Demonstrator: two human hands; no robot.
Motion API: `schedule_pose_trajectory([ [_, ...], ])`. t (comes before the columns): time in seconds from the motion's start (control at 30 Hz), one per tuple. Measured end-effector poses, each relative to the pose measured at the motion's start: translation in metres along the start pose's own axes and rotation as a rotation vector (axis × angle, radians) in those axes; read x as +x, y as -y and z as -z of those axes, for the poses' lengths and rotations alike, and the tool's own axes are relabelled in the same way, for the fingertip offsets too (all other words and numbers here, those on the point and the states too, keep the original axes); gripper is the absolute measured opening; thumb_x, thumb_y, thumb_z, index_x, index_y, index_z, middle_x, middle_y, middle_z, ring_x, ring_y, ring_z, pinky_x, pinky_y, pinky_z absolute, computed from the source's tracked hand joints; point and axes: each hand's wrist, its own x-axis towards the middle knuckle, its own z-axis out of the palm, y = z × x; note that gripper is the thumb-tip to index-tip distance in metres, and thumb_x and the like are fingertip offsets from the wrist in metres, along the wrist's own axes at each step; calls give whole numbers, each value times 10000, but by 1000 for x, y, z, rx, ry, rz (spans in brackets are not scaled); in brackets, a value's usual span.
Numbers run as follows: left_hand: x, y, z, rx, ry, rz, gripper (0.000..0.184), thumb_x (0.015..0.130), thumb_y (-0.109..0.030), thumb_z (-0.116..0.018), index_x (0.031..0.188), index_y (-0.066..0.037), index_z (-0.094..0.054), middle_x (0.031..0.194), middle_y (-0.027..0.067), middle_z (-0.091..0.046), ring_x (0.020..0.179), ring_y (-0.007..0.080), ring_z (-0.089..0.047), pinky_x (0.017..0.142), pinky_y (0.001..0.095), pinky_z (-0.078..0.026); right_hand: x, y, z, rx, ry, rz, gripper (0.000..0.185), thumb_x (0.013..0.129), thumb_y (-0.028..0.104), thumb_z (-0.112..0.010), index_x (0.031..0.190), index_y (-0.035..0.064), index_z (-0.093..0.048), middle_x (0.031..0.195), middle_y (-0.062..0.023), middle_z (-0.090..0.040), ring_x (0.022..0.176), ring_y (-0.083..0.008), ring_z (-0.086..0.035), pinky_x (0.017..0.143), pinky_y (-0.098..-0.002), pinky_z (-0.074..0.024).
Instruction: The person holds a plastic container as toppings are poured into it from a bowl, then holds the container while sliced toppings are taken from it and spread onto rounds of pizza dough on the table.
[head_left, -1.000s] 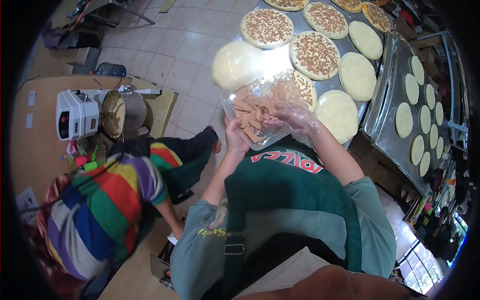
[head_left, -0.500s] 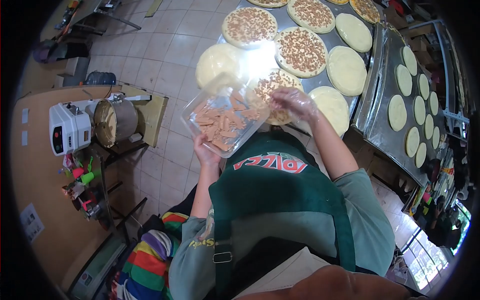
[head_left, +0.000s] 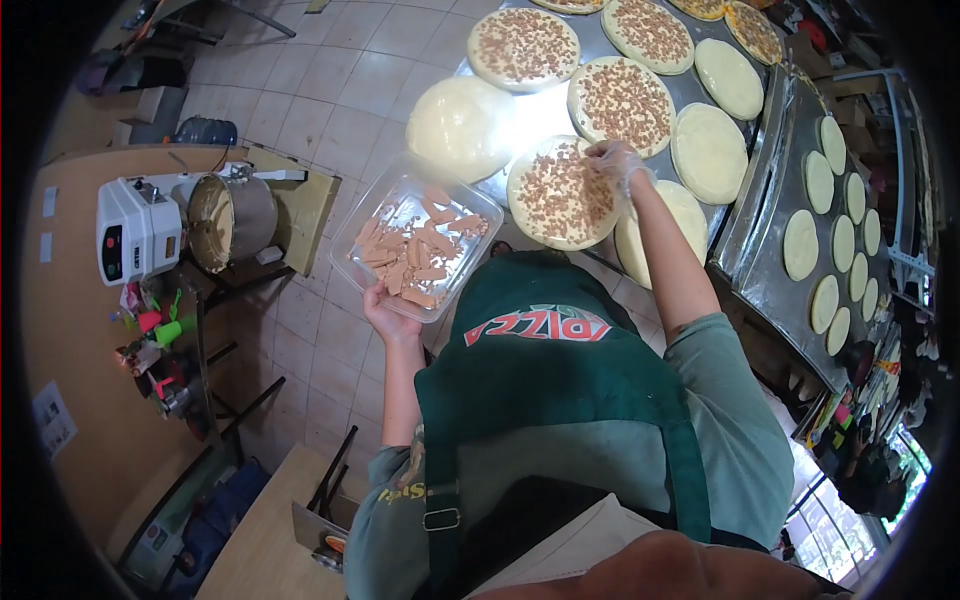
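My right hand (head_left: 612, 163), in a clear glove, has gone from inside the tub (head_left: 459, 268) a second ago to the far right part of the nearest topped dough round (head_left: 550, 205). Its fingers point down; I can't tell how closed they are or whether they hold any bits. My left hand (head_left: 392, 317) is closed on the tub's near edge, left of the round, with pinkish-brown slabs (head_left: 408, 262) inside
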Motion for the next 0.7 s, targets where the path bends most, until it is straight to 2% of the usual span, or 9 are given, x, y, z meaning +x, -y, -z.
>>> schedule_pose_trajectory([
  [0.03, -1, -1, 2, -41, 36, 39, 559, 682, -193, -394, 1190, 21, -307, 1191, 172, -392, 1103, 308, -381, 943, 412, -282, -2, -3, 6, 74, -23, -48, 157, 674, 99, -614, 815, 34, -634, 663, -21, -600, 582, -77, -530, 534, -212, -426],
  [0.07, -1, -1, 4, -82, 72, 78, 556, 681, -165, -400, 1201, -3, -288, 1183, 152, -397, 1099, 295, -387, 933, 411, -298, 6, -9, 12, -85, 91, -95, 172, 666, 81, -613, 831, 34, -630, 664, -26, -599, 563, -89, -530, 517, -209, -427],
  [0.2, -4, -2, 2, -86, 79, 97, 549, 688, -171, -391, 1195, 14, -288, 1190, 158, -395, 1104, 300, -384, 935, 414, -297, 18, -43, 5, -6, 94, -43, 163, 662, 97, -619, 806, 23, -626, 654, -18, -594, 550, -89, -522, 504, -212, -421],
  [0.4, -4, -1, -4, -31, 2, 11, 549, 682, -202, -382, 1177, 29, -331, 1194, 185, -392, 1103, 324, -380, 944, 418, -280, 1, 1, 12, -232, -4, -119, 182, 654, 145, -642, 815, 60, -629, 678, -44, -608, 604, -129, -559, 570, -252, -438],
  [0.47, -8, -3, -11, -12, -22, -18, 547, 676, -190, -389, 1179, 17, -327, 1185, 182, -399, 1103, 326, -379, 938, 426, -287, 11, -3, 13, -332, 65, -23, 193, 665, 151, -632, 847, 86, -631, 709, -71, -615, 642, -156, -575, 604, -265, -446],
  [0.5, -11, -4, -15, -12, -22, -19, 547, 676, -190, -389, 1179, 17, -327, 1185, 182, -399, 1103, 326, -379, 938, 426, -287, 15, -4, 12, -332, 65, -22, 193, 665, 151, -632, 847, 86, -631, 709, -71, -615, 642, -156, -575, 604, -265, -446],
  [0.57, -17, -7, -21, -3, -12, -14, 564, 696, -160, -379, 1233, -55, -242, 1202, 163, -375, 1112, 309, -377, 932, 429, -303, 22, -5, 12, -378, -38, -25, 178, 679, 145, -610, 846, 87, -631, 738, -74, -622, 645, -159, -575, 609, -261, -446],
  [0.7, -11, -5, -7, -47, 25, 6, 553, 693, -164, -380, 1214, -18, -265, 1197, 162, -383, 1112, 305, -377, 932, 418, -304, 31, 0, 8, -345, -44, -51, 177, 687, 126, -598, 860, 103, -632, 757, -71, -623, 659, -164, -579, 615, -268, -448],
])
